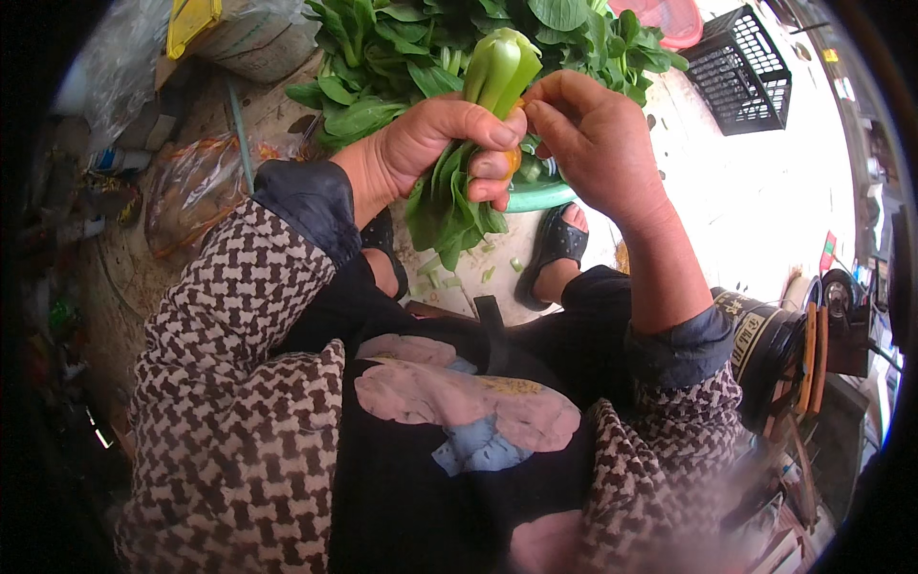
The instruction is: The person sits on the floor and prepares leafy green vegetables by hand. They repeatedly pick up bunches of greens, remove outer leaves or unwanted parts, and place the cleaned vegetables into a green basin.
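Note:
My left hand [448, 143] is closed around a head of bok choy [502, 68], pale stem end up and green leaves hanging below the fist. Something yellow-orange [513, 161] shows at the fingers of that hand; what it is cannot be made out. Close against the stem's right side is my right hand [592, 136], its thumb and forefinger drawn together beside the yellow-orange bit. Whether anything is pinched there is hidden. Beyond both hands lies a large heap of bok choy [387, 43]. A green basin [541, 199], partly covered by the hands, sits beneath them.
Cut green pieces [516, 265] litter the floor between my sandals [563, 240]. A black plastic crate [742, 72] and a pink basket [667, 21] stand at the far right. Plastic bags [193, 186] lie on the left. By my right elbow is a dark bucket [760, 344] bearing writing.

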`<action>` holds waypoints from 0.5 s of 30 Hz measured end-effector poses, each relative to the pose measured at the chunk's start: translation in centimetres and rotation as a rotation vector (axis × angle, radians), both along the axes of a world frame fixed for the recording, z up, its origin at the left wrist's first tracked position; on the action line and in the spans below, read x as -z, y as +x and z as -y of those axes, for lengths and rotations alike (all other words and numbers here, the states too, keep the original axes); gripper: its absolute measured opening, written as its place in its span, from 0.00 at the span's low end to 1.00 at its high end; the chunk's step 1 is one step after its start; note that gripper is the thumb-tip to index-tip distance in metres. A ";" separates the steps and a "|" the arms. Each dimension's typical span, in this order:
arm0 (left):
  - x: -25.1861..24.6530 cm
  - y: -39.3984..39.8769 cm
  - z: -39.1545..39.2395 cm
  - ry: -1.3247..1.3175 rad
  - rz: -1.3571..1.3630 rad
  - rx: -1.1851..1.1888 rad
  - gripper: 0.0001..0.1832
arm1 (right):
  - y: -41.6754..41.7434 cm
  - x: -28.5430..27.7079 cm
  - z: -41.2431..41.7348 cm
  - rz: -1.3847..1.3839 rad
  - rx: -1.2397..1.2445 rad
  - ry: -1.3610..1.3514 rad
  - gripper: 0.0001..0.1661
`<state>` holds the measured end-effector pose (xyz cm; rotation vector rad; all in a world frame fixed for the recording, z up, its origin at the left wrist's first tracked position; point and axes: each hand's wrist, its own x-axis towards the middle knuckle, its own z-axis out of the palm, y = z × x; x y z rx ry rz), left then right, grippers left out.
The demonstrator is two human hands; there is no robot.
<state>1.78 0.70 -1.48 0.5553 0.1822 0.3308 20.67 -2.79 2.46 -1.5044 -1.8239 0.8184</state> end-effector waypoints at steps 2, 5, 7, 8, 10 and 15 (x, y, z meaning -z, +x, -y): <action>0.1 -0.1 0.1 -0.014 0.007 0.000 0.08 | 0.0 -0.3 0.0 0.109 -0.053 0.040 0.08; -0.3 -0.3 0.4 -0.032 -0.006 -0.023 0.09 | 0.0 -0.7 0.0 0.105 -0.058 -0.005 0.09; -1.0 -0.6 0.7 -0.005 -0.025 -0.042 0.10 | 0.2 -0.7 0.0 -0.014 -0.073 -0.079 0.09; -1.1 -0.6 0.8 -0.002 -0.028 -0.039 0.10 | 0.3 -0.7 0.0 -0.074 -0.082 -0.116 0.09; -1.2 -0.7 0.8 0.003 -0.031 -0.033 0.11 | 0.3 -1.3 0.2 -0.171 -0.092 -0.181 0.09; -1.6 -0.8 0.5 0.038 -0.046 0.017 0.11 | 0.4 -1.2 0.2 -0.070 -0.121 -0.084 0.09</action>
